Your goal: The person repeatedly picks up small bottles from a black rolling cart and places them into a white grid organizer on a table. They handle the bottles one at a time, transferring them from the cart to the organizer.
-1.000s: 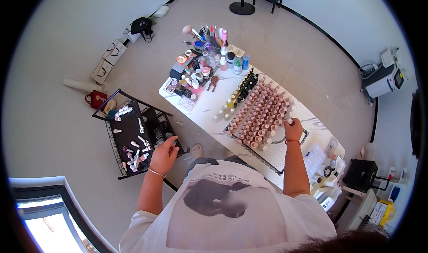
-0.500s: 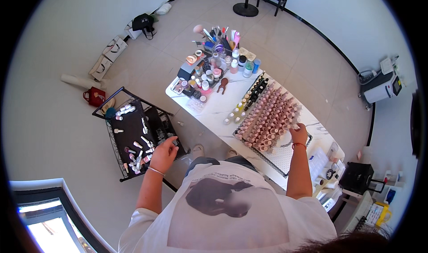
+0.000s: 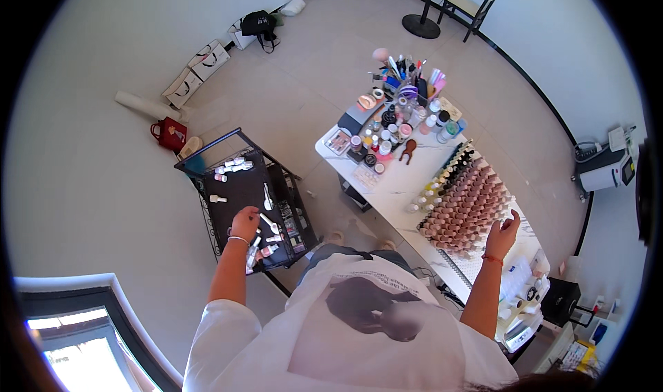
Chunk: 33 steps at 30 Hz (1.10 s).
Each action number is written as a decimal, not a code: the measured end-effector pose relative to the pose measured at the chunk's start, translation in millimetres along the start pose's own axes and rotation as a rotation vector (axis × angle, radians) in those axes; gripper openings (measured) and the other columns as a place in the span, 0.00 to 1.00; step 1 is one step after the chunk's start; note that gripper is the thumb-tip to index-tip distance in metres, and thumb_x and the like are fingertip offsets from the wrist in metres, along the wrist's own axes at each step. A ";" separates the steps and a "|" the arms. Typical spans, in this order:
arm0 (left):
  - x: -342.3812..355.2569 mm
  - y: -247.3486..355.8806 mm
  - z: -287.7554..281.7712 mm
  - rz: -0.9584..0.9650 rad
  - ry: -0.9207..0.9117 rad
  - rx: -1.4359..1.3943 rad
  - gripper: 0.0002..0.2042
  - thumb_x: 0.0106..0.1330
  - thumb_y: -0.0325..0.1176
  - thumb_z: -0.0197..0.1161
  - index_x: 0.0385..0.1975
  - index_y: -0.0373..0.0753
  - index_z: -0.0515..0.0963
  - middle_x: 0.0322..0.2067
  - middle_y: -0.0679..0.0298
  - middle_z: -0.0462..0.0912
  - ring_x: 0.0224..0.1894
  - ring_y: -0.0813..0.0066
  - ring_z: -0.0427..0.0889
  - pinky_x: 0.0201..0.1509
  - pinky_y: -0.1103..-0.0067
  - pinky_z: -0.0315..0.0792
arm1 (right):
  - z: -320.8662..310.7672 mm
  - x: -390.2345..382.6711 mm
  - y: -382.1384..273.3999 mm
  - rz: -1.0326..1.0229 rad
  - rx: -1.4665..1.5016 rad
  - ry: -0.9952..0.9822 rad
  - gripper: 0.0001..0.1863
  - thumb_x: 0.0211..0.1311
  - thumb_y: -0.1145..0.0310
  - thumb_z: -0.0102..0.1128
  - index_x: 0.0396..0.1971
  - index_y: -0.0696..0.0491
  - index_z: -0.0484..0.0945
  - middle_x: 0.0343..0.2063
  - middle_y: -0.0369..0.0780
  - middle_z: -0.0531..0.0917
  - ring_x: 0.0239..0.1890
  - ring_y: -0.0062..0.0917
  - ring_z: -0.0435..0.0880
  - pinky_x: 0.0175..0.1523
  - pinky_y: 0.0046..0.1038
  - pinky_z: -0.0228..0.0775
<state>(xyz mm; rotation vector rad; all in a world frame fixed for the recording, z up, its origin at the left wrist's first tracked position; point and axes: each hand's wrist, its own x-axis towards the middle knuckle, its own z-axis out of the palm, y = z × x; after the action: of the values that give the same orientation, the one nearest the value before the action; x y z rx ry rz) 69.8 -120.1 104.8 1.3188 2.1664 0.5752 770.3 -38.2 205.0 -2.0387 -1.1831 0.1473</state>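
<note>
Lighting: bright, even daylight; window (image 3: 65,344) glare at 8 o'clock; soft shadows; sharp centre; fisheye bending, black vignette at rim.

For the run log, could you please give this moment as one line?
left hand: on black cart, among small bottles | right hand: open, beside bottle rack | white table

Left hand (image 3: 244,223) down on black wire cart tray (image 3: 235,197), among small white bottles (image 3: 264,221). Right hand (image 3: 502,232) raised, fingers spread, at near end of the pink-brown bottle rows (image 3: 464,206) on white surface (image 3: 402,185). Brush clutter (image 3: 407,85) at far corner.
</note>
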 end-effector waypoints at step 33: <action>245.2 -139.1 35.9 -0.736 0.252 -0.795 0.19 0.66 0.39 0.64 0.55 0.43 0.71 0.37 0.66 0.82 0.33 0.74 0.84 0.28 0.74 0.76 | 79.7 -148.4 -112.9 0.154 -0.024 -0.923 0.09 0.61 0.74 0.63 0.41 0.57 0.81 0.23 0.32 0.79 0.26 0.15 0.75 0.33 0.21 0.67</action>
<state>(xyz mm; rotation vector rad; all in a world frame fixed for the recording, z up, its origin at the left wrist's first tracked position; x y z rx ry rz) -93.7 43.1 -60.7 0.0207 2.0438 1.1413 572.6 -78.6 184.8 -2.1207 -1.5319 1.2557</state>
